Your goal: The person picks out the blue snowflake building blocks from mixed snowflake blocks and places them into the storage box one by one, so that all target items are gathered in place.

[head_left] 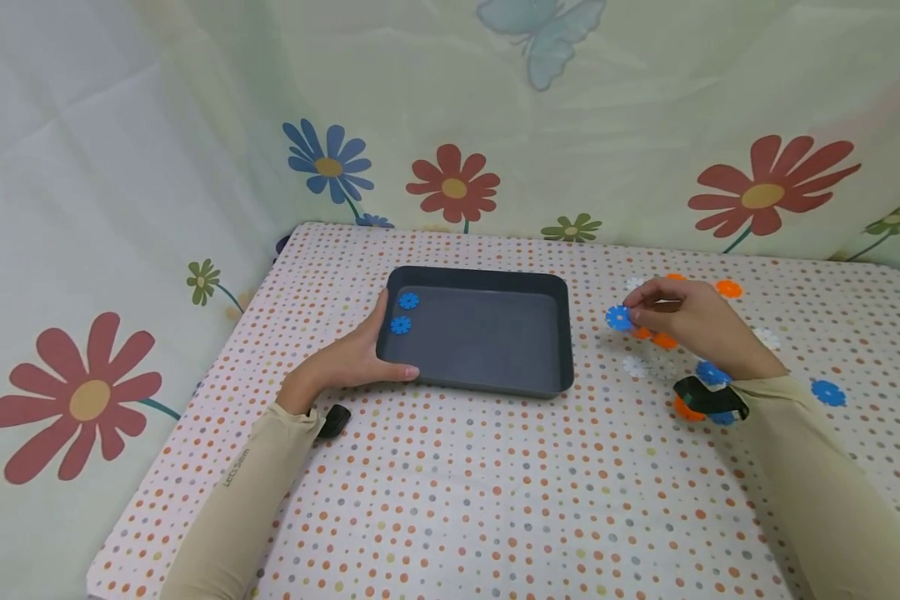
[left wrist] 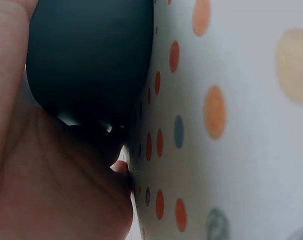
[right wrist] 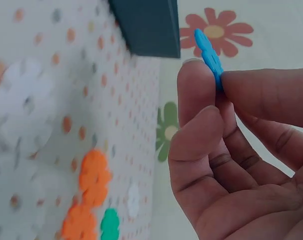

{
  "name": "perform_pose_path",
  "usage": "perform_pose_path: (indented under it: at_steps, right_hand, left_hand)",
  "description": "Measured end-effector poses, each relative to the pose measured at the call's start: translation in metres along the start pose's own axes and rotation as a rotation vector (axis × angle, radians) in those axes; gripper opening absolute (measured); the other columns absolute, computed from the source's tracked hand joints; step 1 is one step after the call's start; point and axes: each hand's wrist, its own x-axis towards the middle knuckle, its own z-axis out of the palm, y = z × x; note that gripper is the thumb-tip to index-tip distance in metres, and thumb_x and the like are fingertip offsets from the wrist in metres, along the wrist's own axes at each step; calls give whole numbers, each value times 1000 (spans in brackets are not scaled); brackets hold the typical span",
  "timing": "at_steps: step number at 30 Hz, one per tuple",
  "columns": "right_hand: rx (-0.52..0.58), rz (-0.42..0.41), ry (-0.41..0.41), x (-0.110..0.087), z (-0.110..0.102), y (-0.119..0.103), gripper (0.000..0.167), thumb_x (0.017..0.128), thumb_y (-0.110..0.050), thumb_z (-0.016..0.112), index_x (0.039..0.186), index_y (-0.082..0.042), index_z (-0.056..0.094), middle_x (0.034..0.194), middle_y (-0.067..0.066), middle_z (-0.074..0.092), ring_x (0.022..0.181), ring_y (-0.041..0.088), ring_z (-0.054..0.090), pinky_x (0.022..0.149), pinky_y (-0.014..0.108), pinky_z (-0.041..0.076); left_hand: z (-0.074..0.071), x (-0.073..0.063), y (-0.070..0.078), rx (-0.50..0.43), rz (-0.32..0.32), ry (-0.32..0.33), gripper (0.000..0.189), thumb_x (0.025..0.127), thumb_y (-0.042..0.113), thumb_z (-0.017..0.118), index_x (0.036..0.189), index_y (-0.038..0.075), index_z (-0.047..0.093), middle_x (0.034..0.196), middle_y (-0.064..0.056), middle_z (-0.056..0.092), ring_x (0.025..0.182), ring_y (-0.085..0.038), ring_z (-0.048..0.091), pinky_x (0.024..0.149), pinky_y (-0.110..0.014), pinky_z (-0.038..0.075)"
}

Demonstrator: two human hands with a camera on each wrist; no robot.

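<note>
Tray [head_left: 487,342] with two blue discs [head_left: 401,325]

One tray [head_left: 487,333], at least six blue discs [head_left: 828,392], five orange discs [head_left: 728,288], four white discs [head_left: 635,366] and one green disc [right wrist: 110,224] show.

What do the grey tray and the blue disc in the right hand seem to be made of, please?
Grey tray: perhaps coated metal or plastic, fairly matt, judging by its smooth, dull surface and rounded corners.
Blue disc: probably satin plastic, given its even, bright colour and thin, notched shape.
</note>
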Motion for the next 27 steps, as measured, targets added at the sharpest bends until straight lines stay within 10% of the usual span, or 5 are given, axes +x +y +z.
perform_pose_path:
  at_steps: [27]
  right_hand:
    - [198, -122, -47, 28, 34, -53, 21, 105, -16, 70, 120, 0, 72, 105, 15, 75, 95, 32, 73, 80, 38, 59]
  left_hand:
    - [-1, 2, 1, -13, 16, -13, 146, 84, 63, 85, 168, 23, -27, 176, -1, -19, 163, -29, 0, 125, -61, 19]
